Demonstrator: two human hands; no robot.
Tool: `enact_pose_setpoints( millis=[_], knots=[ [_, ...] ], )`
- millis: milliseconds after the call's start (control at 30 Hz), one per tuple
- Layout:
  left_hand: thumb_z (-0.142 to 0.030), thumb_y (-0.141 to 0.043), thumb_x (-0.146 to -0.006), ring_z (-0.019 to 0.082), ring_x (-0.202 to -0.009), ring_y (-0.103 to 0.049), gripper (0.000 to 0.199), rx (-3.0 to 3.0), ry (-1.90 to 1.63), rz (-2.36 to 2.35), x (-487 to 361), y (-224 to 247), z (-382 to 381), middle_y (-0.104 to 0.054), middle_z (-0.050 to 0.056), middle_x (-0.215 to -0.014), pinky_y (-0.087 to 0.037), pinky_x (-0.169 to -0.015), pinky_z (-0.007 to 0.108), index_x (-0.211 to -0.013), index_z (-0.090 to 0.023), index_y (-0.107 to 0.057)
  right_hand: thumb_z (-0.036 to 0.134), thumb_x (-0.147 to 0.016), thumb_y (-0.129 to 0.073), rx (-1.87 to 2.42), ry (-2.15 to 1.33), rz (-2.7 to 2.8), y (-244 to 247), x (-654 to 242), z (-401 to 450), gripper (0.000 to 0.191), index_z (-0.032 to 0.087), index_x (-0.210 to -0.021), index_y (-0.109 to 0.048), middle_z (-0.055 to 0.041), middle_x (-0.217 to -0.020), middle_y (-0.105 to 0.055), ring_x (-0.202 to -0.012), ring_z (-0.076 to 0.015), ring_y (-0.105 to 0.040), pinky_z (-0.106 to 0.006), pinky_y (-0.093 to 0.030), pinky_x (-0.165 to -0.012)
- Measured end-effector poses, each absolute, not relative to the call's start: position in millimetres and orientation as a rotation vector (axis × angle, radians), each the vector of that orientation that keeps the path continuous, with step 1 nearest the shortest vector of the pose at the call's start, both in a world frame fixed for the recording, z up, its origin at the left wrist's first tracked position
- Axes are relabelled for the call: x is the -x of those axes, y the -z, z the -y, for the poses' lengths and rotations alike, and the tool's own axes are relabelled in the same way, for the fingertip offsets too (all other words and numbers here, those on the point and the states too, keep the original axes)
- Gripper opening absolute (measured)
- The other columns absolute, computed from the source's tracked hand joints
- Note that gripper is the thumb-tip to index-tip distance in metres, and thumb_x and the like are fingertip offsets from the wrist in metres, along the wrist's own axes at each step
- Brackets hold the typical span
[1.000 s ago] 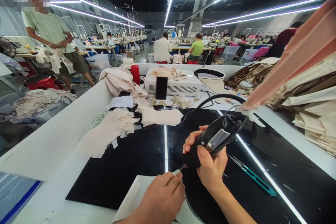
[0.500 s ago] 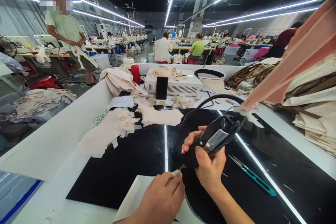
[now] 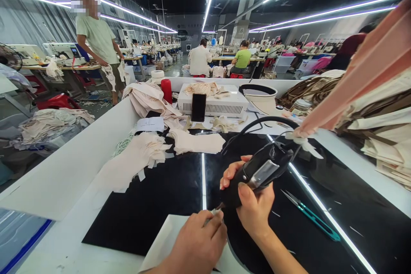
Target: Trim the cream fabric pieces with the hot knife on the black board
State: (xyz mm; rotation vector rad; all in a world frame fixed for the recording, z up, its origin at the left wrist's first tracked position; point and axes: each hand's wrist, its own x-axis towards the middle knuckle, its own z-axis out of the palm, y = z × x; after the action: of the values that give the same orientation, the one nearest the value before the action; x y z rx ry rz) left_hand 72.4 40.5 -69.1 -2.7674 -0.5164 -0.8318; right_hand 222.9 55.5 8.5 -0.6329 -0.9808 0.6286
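While the black mat (image 3: 138, 209) spreads widest across the work surface, the pink cloth (image 3: 353, 81) slants down from the upper right and is knotted near the rear of the black handheld tool (image 3: 252, 182).

The right forearm rises up and leftward from the lower edge, and the right hand (image 3: 257, 209) is wrapped around the tool, thumb along its near side, fingers curled over its far side with their tips showing. From the bottom edge, the left forearm reaches up and slightly rightward; the left hand (image 3: 201, 237) lies back upward over a pale sheet (image 3: 160, 239), fingers bent and pressed together on a small pale piece.

Held above the mat, right of the left hand, the tool has a tilted long axis running from its rear at upper right to its tip at lower left. That narrow tip points at the left fingertips and sits at the pinched piece; whether they touch is too small to tell.

A stack of pale fabric (image 3: 133, 160) lies left of the hands, and beyond them stands a white vented box (image 3: 215, 106). The teal snips (image 3: 313, 215) rest on the mat at right, blades toward the tool. In front of the box stands a dark phone (image 3: 198, 108), with a red spool (image 3: 166, 90) left of the box. Smallest is the pale piece (image 3: 215, 211) between the left fingertips.
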Motion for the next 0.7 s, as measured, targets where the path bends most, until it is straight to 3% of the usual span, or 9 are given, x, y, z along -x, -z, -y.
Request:
enact_pose_setpoints(
  millis=[267, 433, 700],
  knots=[
    [-0.003, -0.045, -0.1, 0.018, -0.088, -0.072, 0.023, 2.774, 0.8, 0.507, -71.2, 65.1, -41.6, -0.074, 0.01, -0.107, -0.059, -0.068, 0.029, -0.095, -0.013, -0.066, 0.038, -0.091, -0.077, 0.616, -0.641, 0.972, -11.0, -222.2, -52.5, 0.036, 0.029, -0.121, -0.06, 0.0022, -0.086, -0.065, -0.066, -0.0126, -0.064, -0.027, -0.057, -0.057],
    [-0.004, -0.049, -0.099, 0.018, -0.09, -0.073, 0.022, 2.763, 0.814, 0.504, -72.8, 67.5, -40.3, -0.075, 0.009, -0.104, -0.059, -0.07, 0.029, -0.086, -0.015, -0.063, 0.038, -0.092, -0.076, 0.622, -0.643, 0.971, -7.2, -221.6, -55.6, 0.036, 0.03, -0.122, -0.06, 0.002, -0.087, -0.065, -0.066, -0.0127, -0.064, -0.028, -0.058, -0.058],
    [-0.006, -0.049, -0.1, 0.018, -0.088, -0.072, 0.02, 2.767, 0.82, 0.527, -72.0, 66.1, -41.0, -0.074, 0.01, -0.112, -0.058, -0.069, 0.029, -0.091, -0.015, -0.065, 0.04, -0.09, -0.077, 0.647, -0.621, 0.97, -10.7, -223.0, -55.4, 0.037, 0.029, -0.121, -0.058, 0.0021, -0.084, -0.064, -0.065, -0.014, -0.062, -0.029, -0.055, -0.055]
  ],
)
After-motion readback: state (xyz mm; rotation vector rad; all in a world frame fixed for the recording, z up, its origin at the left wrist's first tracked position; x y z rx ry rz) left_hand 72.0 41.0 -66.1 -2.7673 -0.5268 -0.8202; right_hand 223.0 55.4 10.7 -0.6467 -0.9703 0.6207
